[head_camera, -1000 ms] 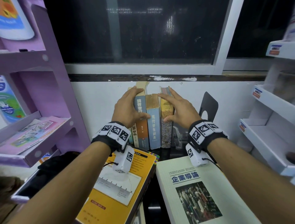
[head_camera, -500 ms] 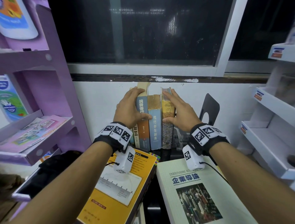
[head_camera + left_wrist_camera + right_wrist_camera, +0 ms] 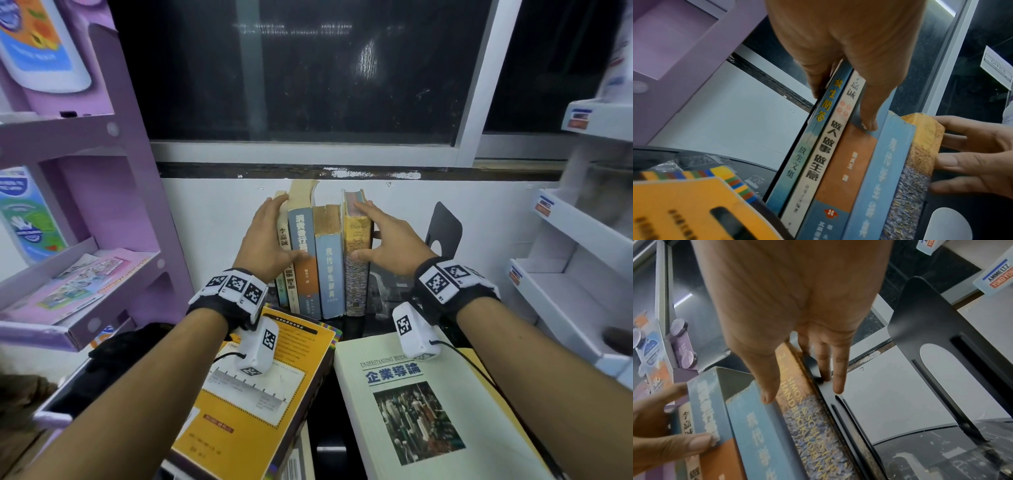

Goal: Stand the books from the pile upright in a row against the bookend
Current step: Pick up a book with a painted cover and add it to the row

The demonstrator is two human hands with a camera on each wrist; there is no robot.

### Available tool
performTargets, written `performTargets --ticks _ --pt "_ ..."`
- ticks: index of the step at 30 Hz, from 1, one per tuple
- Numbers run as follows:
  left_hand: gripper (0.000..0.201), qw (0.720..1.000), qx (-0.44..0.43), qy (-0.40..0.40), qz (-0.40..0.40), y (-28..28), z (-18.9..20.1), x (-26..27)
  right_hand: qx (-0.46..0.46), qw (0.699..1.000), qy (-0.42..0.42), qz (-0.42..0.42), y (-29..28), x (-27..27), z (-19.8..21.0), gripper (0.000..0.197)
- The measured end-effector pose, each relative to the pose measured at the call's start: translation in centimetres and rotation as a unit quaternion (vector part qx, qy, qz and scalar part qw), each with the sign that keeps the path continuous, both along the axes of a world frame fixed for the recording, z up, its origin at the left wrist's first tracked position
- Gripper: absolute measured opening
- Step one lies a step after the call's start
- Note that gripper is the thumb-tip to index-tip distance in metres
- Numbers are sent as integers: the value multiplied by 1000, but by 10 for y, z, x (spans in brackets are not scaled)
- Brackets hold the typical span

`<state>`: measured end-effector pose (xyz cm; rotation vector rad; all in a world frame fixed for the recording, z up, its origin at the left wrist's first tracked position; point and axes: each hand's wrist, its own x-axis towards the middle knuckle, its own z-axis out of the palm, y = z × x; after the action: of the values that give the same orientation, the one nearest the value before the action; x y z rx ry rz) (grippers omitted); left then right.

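Note:
Several books stand upright in a row against the white wall, spines toward me. My left hand lies flat on the row's left cover, its thumb across the blue-and-orange spine. My right hand presses the right side with straight fingers, thumb on the yellow-and-purple book. In the right wrist view those fingers touch a black plate beside that book. A black bookend stands apart to the right. Two books from the pile lie flat in front: a yellow one and a pale green one.
A purple display shelf holding leaflets rises at the left. White shelves stand at the right. A dark window sits above the wall. A black bag lies at the lower left.
My left hand has slid left off the spines, uncovering the white book's spine. The right hand has hardly moved. The row stands a little straighter.

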<state>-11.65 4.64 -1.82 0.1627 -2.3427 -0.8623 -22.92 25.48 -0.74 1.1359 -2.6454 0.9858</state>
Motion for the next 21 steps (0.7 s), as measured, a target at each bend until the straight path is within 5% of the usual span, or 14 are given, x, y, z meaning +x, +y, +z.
performTargets --ticks 9,15,21 --pt "93 995 42 -84 -21 5 8 32 1 1000 1 -29 11 40 8 84" --pt "91 985 70 -157 -25 4 10 60 -32 996 51 -66 8 70 8 51" --pt "83 968 37 -247 -9 -3 5 85 98 994 -30 -48 -5 100 5 53"
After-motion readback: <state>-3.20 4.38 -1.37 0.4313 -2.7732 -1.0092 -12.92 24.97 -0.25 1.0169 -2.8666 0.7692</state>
